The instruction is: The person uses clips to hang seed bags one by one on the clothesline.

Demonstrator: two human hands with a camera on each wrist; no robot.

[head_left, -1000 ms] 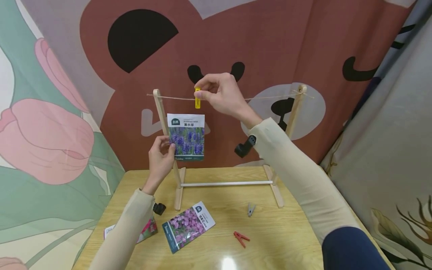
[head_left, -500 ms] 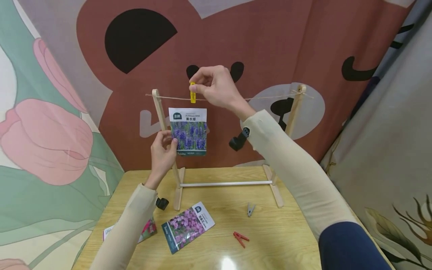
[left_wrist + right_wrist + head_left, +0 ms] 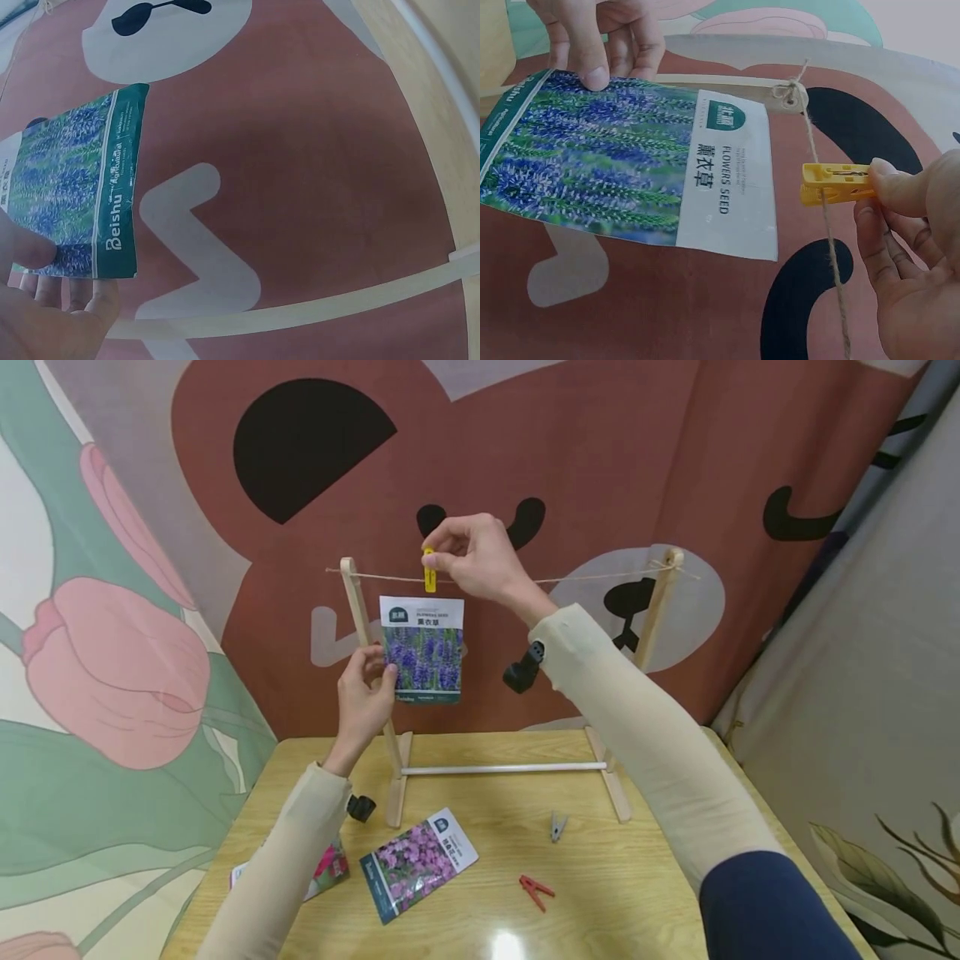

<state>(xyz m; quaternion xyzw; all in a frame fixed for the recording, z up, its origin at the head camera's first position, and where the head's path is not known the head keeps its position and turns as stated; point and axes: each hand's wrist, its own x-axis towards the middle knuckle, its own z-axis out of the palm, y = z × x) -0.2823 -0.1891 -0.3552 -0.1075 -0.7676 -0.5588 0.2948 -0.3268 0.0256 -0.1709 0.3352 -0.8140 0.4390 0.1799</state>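
My left hand (image 3: 364, 697) pinches a lavender-pictured seed packet (image 3: 423, 652) by its left edge, thumb on the front. The packet is upright, its white top edge just below the twine (image 3: 570, 578) and apart from the clothespin. My right hand (image 3: 480, 556) pinches a yellow clothespin (image 3: 430, 570) between thumb and fingers, at the twine. In the right wrist view, the twine crosses the clothespin's (image 3: 836, 182) front end, passing between its two legs. The left wrist view shows the packet's green lower band (image 3: 120, 180) and the thumb near its edge.
A wooden stand holds the twine between its left post (image 3: 355, 602) and right post (image 3: 656, 606). On the table (image 3: 600, 893) lie a pink-flower packet (image 3: 418, 864), a grey clothespin (image 3: 558, 827) and a red clothespin (image 3: 536, 891). Another packet (image 3: 327, 870) is partly hidden by the left sleeve.
My left hand has raised the lavender packet and shifted it slightly right, closer under the twine. My right hand has moved the yellow clothespin a little left along the twine.
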